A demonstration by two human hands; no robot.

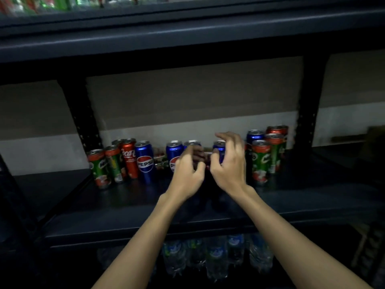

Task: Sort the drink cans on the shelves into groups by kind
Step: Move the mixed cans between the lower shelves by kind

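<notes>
Forearms reach in from below, over the shelf edge [145, 228]. Left hand [185, 174] curls loosely in front of a blue Pepsi can [174, 152] — whether the fingers actually grip it I cannot tell, blur hides the contact. Right hand [229, 163] wraps its fingers round another blue can [218, 150], upright, long axis vertical, just beyond the palm. Farther back stand the mixed cans — green ones [98, 167], a red Coca-Cola can [129, 157] and a Pepsi can [145, 161] to the left, a green-and-blue cluster [264, 155] to the right.
</notes>
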